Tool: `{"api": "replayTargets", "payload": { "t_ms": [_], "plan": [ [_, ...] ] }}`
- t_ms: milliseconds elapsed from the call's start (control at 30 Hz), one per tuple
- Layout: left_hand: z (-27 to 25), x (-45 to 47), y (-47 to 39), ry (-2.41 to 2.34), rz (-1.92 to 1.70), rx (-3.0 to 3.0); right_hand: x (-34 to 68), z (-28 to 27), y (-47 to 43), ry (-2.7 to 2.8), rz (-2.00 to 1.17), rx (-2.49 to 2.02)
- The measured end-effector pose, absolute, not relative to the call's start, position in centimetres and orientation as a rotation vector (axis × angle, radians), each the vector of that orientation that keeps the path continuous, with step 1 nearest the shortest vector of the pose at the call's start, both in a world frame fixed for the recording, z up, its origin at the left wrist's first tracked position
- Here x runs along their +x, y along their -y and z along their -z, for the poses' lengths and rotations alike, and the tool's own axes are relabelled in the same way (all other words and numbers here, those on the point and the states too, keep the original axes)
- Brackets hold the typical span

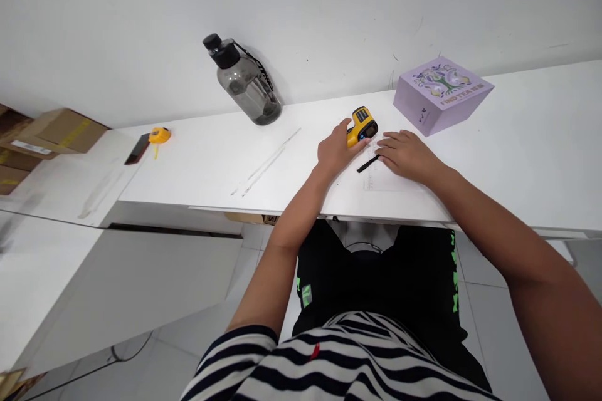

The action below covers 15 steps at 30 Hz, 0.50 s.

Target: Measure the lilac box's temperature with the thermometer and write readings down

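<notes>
My left hand [335, 151] is closed around the handle of a yellow and black infrared thermometer [363, 125], whose small dark screen faces me. Beside it, my right hand [408, 153] lies flat with its fingers stretched out over a thin sheet of paper [390, 184] bearing faint marks. A black pen [367, 164] rests slantwise on the sheet; its upper end meets the right fingertips, and whatever part reaches under the hand is hidden.
A lilac tea box [439, 94] stands behind my right hand, near the wall. Further left are a grey bottle [249, 88] with a black cap, a yellow tape measure [159, 135], a dark phone-like slab [137, 149] and cardboard boxes [66, 130]. The white desk's [263, 182] front edge runs above my lap.
</notes>
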<state>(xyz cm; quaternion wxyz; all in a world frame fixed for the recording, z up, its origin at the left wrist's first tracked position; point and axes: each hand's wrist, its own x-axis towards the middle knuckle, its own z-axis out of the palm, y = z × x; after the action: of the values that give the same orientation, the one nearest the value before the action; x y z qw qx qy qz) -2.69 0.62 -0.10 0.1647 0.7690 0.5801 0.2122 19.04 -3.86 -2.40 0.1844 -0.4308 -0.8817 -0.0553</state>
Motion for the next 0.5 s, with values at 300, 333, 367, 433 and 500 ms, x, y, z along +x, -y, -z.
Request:
{"api": "replayTargets", "payload": {
  "t_ms": [300,333,367,433,500],
  "plan": [
    [0.3,-3.0,-0.8,-1.634,-0.656,2.189,17.2,1.3,5.0,2.571,0.175,-1.358],
    [0.3,-3.0,-0.8,-1.636,-0.665,2.182,17.3,1.3,5.1,2.566,0.154,-1.387],
    [0.4,-3.0,-0.9,-1.640,-0.672,2.173,17.6,1.4,5.2,2.548,0.130,-1.421],
    [0.4,-3.0,-0.9,-1.656,-0.677,2.151,18.2,1.4,5.2,2.492,0.084,-1.474],
    [0.3,-3.0,-0.9,-1.672,-0.670,2.140,18.8,1.4,5.1,2.426,0.054,-1.466]
  ]
}}
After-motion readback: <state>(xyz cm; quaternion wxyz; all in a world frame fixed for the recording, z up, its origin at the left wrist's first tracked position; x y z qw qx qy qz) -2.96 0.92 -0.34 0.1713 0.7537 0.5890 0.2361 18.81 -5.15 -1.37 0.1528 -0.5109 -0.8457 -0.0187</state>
